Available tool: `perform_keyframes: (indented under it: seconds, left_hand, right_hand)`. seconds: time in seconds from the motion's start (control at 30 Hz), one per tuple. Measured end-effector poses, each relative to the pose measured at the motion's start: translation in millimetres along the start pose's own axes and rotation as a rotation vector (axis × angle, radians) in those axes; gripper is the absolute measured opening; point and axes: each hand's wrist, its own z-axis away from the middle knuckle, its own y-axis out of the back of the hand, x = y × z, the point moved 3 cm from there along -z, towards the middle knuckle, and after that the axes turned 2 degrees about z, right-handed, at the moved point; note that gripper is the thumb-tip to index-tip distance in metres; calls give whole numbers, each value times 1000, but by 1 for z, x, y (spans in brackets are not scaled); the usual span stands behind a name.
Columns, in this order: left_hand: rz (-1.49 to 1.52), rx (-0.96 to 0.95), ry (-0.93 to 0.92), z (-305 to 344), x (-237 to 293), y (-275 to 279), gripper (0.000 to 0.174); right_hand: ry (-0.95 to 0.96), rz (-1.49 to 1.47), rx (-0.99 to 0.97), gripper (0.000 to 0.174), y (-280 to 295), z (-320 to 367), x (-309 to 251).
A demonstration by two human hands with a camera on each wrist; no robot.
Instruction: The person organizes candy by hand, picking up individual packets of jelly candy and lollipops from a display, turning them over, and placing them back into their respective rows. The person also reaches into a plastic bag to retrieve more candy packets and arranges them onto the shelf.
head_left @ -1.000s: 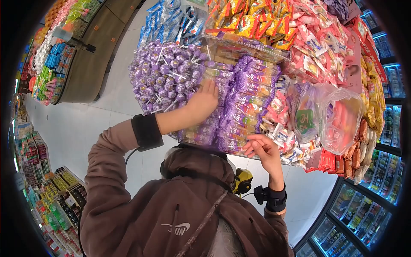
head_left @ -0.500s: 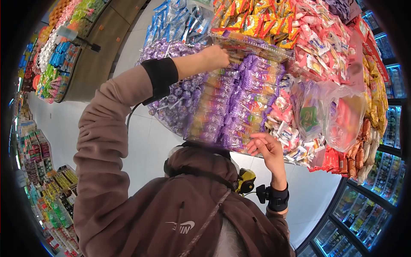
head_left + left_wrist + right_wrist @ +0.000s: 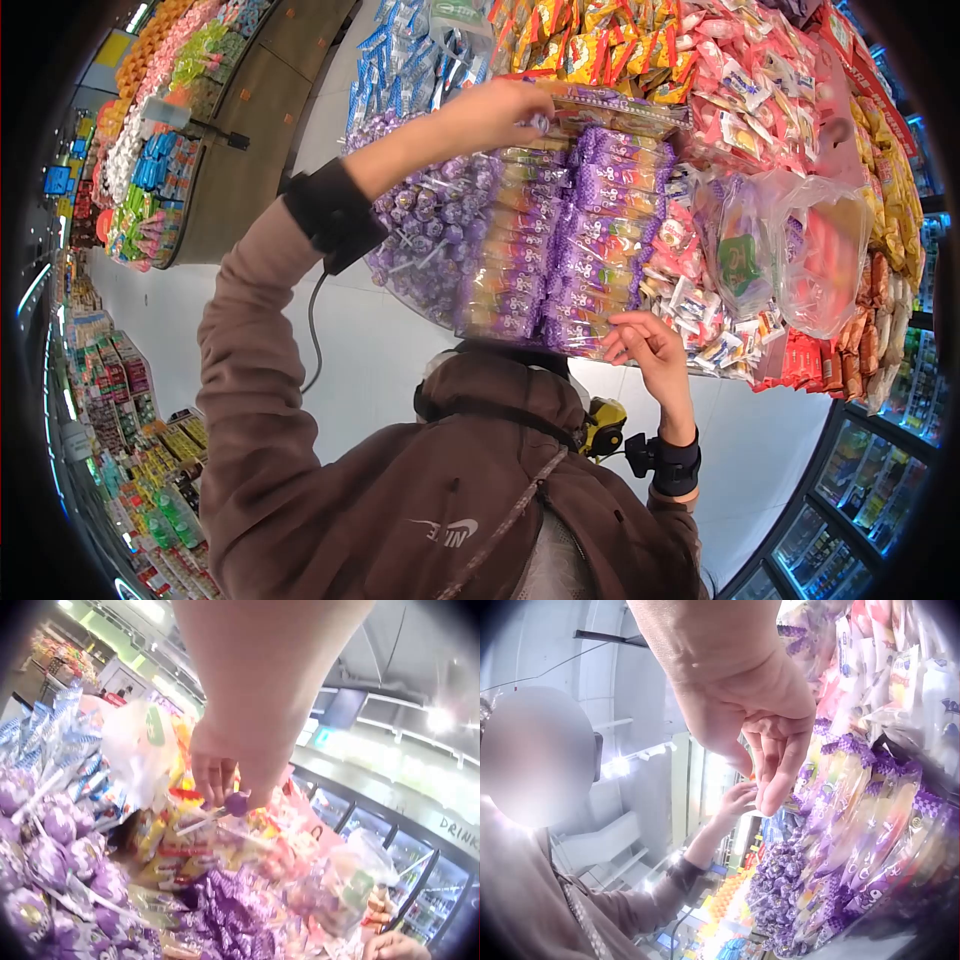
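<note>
My left hand (image 3: 500,112) pinches a purple-wrapped lollipop (image 3: 237,803) by its ball, and the white stick points off to one side in the left wrist view. The hand is above the back end of a clear bin, close to its transparent divider (image 3: 620,112). Just below the left forearm is a heap of purple lollipops (image 3: 425,235). Two rows of purple-wrapped jelly packs (image 3: 610,235) fill the bin in front of me. My right hand (image 3: 655,350), fingers loosely bent with nothing in them, hovers by the near right corner of those packs.
Blue packets (image 3: 385,75), yellow-and-red packets (image 3: 600,50) and pink packets (image 3: 745,90) are heaped behind. A clear plastic bag (image 3: 820,265) with goods inside lies to the right. Lit drink fridges (image 3: 870,480) line the right side, and a wooden display stand (image 3: 240,110) is across the aisle.
My left hand moved from over the jelly packs to the back of the bin, and a lollipop now shows in its fingers. The right hand kept its pose beside the bin.
</note>
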Motion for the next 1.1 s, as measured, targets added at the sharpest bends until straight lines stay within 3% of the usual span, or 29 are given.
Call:
perform_keyframes:
  seconds: [0.07, 0.17, 0.27, 0.37, 0.77, 1.1]
  left_hand:
    - [236, 89, 198, 9, -5, 36, 20]
    - [586, 130, 336, 28, -43, 55, 26]
    - [668, 130, 476, 44, -71, 49, 25]
    - [394, -33, 556, 51, -77, 40, 24]
    - [77, -162, 439, 37, -73, 15, 26]
    - [80, -214, 382, 30, -75, 7, 24]
  right_hand:
    - [-5, -14, 3, 19, 0, -1, 3]
    - [-39, -7, -7, 19, -2, -3, 3]
    - [-40, -25, -25, 19, -6, -6, 2]
    - [-57, -26, -27, 19, -9, -8, 2]
    - [-103, -72, 2, 19, -9, -10, 3]
    - [-82, -80, 7, 18, -14, -14, 6]
